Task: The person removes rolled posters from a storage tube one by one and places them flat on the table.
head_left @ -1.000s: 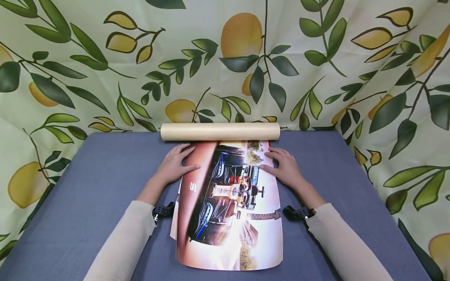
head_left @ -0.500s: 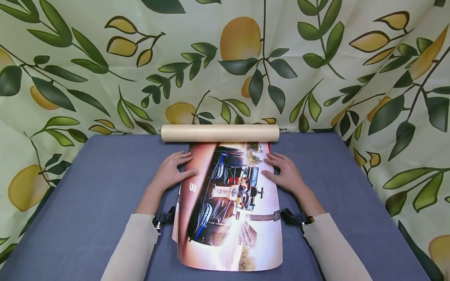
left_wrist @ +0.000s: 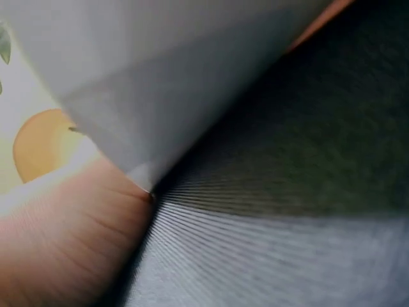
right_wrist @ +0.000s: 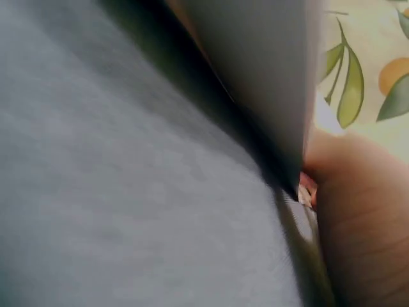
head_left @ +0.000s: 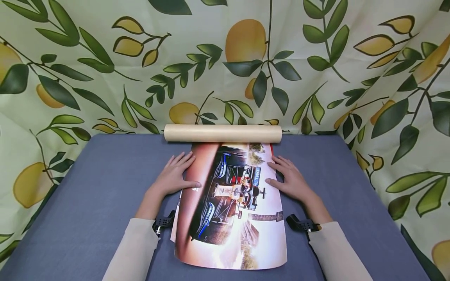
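Item: racing-car poster (head_left: pixel 230 203), lying mostly unrolled on the blue table (head_left: pixel 88 187), far end at the cardboard tube (head_left: pixel 222 133), near edge curling up. Your left hand (head_left: pixel 174 175) and right hand (head_left: pixel 290 177) press flat on its two side edges, fingers straight and slightly spread, so flattening looks well along with only the curl left. Legible print: "DELL" on the car; other lettering is too small to read.

blue-grey table (head_left: pixel 88 195): poster (head_left: pixel 228 203), cardboard tube (head_left: pixel 222 133)
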A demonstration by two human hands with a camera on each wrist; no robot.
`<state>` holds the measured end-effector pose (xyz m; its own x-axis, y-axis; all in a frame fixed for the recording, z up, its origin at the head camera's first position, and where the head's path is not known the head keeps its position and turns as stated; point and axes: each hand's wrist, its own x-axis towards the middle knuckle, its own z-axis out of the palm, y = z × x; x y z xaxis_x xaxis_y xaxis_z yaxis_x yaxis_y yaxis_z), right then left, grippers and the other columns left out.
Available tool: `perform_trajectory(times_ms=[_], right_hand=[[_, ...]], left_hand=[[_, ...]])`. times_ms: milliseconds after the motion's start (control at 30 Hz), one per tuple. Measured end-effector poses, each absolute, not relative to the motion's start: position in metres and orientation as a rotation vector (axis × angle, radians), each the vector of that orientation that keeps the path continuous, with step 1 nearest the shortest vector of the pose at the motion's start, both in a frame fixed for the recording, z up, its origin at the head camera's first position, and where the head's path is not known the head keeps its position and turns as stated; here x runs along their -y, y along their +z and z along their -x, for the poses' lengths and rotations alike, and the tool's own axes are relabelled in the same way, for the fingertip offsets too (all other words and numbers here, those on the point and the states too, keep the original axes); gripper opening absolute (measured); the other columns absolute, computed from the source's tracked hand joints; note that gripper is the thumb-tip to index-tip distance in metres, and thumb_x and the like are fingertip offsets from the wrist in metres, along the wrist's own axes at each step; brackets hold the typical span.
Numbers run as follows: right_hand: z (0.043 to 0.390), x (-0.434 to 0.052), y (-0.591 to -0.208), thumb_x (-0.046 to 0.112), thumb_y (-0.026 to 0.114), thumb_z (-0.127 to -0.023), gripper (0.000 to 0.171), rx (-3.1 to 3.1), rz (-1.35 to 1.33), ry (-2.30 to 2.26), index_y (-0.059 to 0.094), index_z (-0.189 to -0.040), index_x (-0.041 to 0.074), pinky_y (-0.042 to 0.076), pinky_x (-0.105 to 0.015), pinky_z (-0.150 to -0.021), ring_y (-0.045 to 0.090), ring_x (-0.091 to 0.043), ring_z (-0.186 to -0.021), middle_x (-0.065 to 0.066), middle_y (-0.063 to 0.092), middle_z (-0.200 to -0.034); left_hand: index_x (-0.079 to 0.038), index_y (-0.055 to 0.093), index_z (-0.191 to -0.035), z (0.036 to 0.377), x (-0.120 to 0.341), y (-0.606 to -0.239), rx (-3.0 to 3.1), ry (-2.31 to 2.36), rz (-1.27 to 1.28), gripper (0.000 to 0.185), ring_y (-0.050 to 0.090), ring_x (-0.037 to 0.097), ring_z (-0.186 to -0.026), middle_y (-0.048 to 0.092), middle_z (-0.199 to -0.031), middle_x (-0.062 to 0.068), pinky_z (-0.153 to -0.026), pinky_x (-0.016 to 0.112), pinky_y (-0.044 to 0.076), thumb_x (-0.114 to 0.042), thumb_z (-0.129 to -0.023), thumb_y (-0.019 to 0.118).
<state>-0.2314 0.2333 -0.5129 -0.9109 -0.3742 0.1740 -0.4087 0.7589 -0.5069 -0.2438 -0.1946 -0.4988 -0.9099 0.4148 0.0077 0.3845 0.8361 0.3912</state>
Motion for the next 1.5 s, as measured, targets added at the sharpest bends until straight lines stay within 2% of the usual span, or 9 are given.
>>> perform_trajectory(times_ms=[167,333,467,567,700,800,900,1100,1500], right_hand=[[0.220,-0.229,-0.517,0.035,0.076,-0.089,0.053,2.816,-0.542,0.890,0.067,-0.133,0.008,0.026,-0.066,-0.117,0.043,-0.042,-0.143,-0.016,0.054,-0.150],[0.210,-0.226,-0.515,0.046,0.072,-0.087,0.067,2.908,-0.541,0.796,0.058,-0.144,0.012,0.018,-0.067,-0.122,0.032,-0.043,-0.149,-0.016,0.043,-0.159],[0.207,-0.223,-0.515,0.049,0.073,-0.087,0.072,2.938,-0.489,0.795,0.055,-0.146,0.013,0.016,-0.066,-0.122,0.029,-0.043,-0.152,-0.016,0.040,-0.161],[0.205,-0.222,-0.516,0.043,0.076,-0.087,0.068,2.898,-0.438,0.842,0.059,-0.143,0.009,0.018,-0.064,-0.123,0.034,-0.042,-0.149,-0.017,0.047,-0.156],[0.204,-0.220,-0.516,0.035,0.078,-0.087,0.061,2.840,-0.410,0.914,0.062,-0.138,0.005,0.020,-0.062,-0.123,0.040,-0.042,-0.146,-0.016,0.054,-0.150],[0.206,-0.220,-0.515,0.031,0.078,-0.088,0.058,2.814,-0.410,0.957,0.062,-0.137,0.003,0.020,-0.065,-0.122,0.040,-0.044,-0.145,-0.018,0.055,-0.148],[0.209,-0.220,-0.515,0.026,0.078,-0.088,0.057,2.793,-0.413,0.996,0.062,-0.137,0.002,0.019,-0.067,-0.121,0.040,-0.046,-0.144,-0.021,0.055,-0.147],[0.215,-0.221,-0.514,0.024,0.075,-0.091,0.055,2.817,-0.414,1.044,0.060,-0.140,0.003,0.014,-0.068,-0.121,0.037,-0.046,-0.146,-0.021,0.052,-0.150],[0.233,-0.224,-0.514,0.021,0.070,-0.095,0.049,2.793,-0.395,1.128,0.060,-0.139,0.001,0.012,-0.067,-0.122,0.036,-0.045,-0.147,-0.023,0.050,-0.151]], left_hand=[[-0.014,0.035,-0.158,0.243,0.194,-0.502,-2.976,0.672,-0.571,0.103,0.021,0.038,-0.156,0.028,-0.167,0.015,-0.127,0.058,0.008,-0.061,-0.078,0.077],[-0.010,0.045,-0.153,0.241,0.195,-0.504,-3.032,0.807,-0.491,0.094,0.033,0.041,-0.148,0.042,-0.157,0.018,-0.124,0.060,0.020,-0.052,-0.077,0.082],[-0.012,0.055,-0.145,0.235,0.194,-0.502,-3.110,0.836,-0.376,0.088,0.048,0.038,-0.128,0.057,-0.137,0.017,-0.111,0.057,0.034,-0.053,-0.074,0.085],[-0.010,0.066,-0.128,0.232,0.192,-0.501,-3.185,0.813,-0.300,0.071,0.056,0.033,-0.101,0.066,-0.107,0.011,-0.093,0.050,0.040,-0.054,-0.075,0.084],[-0.012,0.069,-0.090,0.228,0.190,-0.500,-3.271,0.703,-0.216,0.039,0.058,0.026,-0.071,0.062,-0.072,0.004,-0.072,0.044,0.044,-0.050,-0.083,0.078],[-0.016,0.062,-0.070,0.226,0.188,-0.498,-3.317,0.617,-0.159,0.039,0.057,0.025,-0.061,0.058,-0.061,0.001,-0.058,0.041,0.044,-0.049,-0.087,0.074],[-0.017,0.059,-0.063,0.225,0.185,-0.495,-3.312,0.617,-0.164,0.042,0.055,0.023,-0.056,0.053,-0.055,-0.001,-0.050,0.039,0.042,-0.047,-0.091,0.070],[-0.016,0.054,-0.061,0.226,0.178,-0.494,-3.209,0.701,-0.180,0.044,0.051,0.022,-0.055,0.042,-0.051,-0.004,-0.054,0.037,0.039,-0.037,-0.099,0.061],[-0.011,0.060,-0.065,0.226,0.163,-0.496,-3.328,0.553,-0.090,0.045,0.066,0.041,-0.069,0.065,-0.064,0.015,-0.060,0.052,0.049,-0.036,-0.102,0.058]])
